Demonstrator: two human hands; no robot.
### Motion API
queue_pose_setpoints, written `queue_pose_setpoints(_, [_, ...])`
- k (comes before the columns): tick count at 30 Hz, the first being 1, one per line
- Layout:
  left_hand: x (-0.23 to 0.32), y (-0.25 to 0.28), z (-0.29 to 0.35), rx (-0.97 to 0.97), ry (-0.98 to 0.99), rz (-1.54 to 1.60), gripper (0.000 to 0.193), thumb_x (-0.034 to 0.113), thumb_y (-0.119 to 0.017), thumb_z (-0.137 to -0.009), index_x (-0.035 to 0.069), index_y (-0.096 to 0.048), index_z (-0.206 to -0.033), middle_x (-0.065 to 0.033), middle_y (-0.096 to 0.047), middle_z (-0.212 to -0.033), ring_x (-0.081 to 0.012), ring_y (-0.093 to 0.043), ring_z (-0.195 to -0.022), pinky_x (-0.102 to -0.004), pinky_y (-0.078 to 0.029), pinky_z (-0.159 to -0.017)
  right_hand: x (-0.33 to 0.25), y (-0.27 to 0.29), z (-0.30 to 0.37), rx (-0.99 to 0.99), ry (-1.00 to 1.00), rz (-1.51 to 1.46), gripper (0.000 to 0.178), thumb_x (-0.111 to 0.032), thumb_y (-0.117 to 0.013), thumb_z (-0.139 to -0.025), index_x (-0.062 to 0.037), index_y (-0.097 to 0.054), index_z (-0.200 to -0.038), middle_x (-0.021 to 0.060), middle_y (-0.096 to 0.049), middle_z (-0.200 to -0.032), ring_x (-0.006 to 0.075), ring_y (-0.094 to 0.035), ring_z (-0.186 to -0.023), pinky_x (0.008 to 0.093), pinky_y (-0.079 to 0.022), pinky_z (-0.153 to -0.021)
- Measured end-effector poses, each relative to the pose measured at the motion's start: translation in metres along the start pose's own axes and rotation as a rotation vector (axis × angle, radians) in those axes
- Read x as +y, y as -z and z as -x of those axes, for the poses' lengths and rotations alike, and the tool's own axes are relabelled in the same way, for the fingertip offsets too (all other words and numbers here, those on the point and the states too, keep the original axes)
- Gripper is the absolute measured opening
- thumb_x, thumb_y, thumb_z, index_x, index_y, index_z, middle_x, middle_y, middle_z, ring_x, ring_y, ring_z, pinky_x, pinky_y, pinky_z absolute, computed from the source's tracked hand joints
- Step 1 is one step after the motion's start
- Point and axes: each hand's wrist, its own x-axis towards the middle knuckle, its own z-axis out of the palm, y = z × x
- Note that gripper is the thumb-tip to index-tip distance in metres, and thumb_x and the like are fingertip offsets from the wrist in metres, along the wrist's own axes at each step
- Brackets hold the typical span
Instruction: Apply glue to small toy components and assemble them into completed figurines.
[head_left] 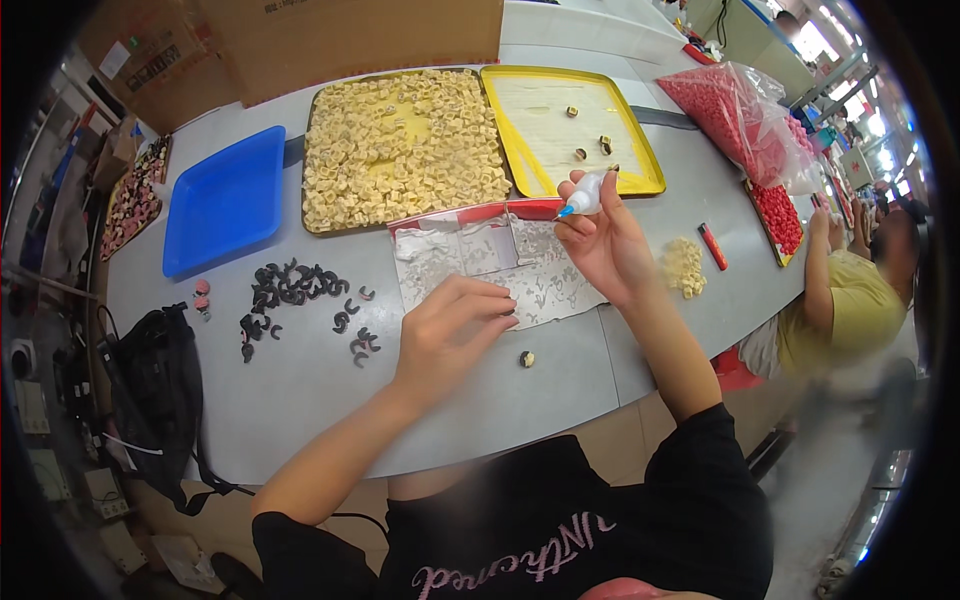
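White plastic squeeze bottle with a blue tip: we hold it in our right hand, fingers closed round its body. It tilts, tip down and to the left, over the upper right of a grey-and-white, stained cardboard sheet. Tip and sheet look apart.

Our left hand is at the sheet's lower edge, thumb and fingers drawn together on a small dark piece; its shape is mostly hidden, and we cannot tell whether it touches the sheet.

On the grey table, just below, we note one small cream-and-black piece. Left of the left hand lie loose black curved pieces. Near our right wrist, a small heap of cream pieces, with a slim red stick-shaped object beside it.

Beyond the sheet: a yellow tray heaped with cream pieces; right of it, a yellow rectangular tray bearing a few small dark-and-cream pieces. Far left, a blue plastic tray.
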Motion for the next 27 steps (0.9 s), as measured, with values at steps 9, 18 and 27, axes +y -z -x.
queue_pose_setpoints(9, [-0.003, 0.000, 0.001, 0.039, -0.047, 0.017, 0.021, -0.005, -0.071, -0.071, 0.001, -0.066, -0.091, -0.0100, -0.063, -0.093, -0.0159, -0.062, -0.082, -0.0241, -0.053, -0.065, 0.004, -0.012, 0.004, 0.038, -0.012, 0.060, 0.040, -0.039, -0.041, -0.096, -0.0052, -0.046, -0.115, 0.0091, -0.059, -0.097, 0.0089, -0.046, -0.067, 0.0232, -0.040, -0.065])
queue_pose_setpoints(18, [-0.004, 0.000, 0.000, 0.085, -0.033, -0.008, 0.028, -0.003, -0.073, -0.071, 0.001, -0.061, -0.096, -0.0083, -0.064, -0.092, -0.0138, -0.061, -0.080, -0.0230, -0.051, -0.063, 0.004, -0.007, 0.004, -0.070, -0.030, 0.094, 0.037, -0.040, -0.040, -0.096, -0.0081, -0.050, -0.114, 0.0193, -0.060, -0.108, 0.0089, -0.047, -0.071, 0.0228, -0.041, -0.070])
queue_pose_setpoints(27, [-0.004, 0.000, 0.000, 0.092, -0.029, -0.019, 0.029, -0.003, -0.073, -0.071, 0.001, -0.059, -0.097, -0.0084, -0.065, -0.091, -0.0133, -0.062, -0.078, -0.0228, -0.051, -0.063, 0.005, -0.009, 0.005, -0.047, -0.042, 0.136, 0.036, -0.041, -0.042, -0.095, -0.0104, -0.051, -0.113, 0.0242, -0.058, -0.113, 0.0070, -0.046, -0.069, 0.0196, -0.041, -0.069])
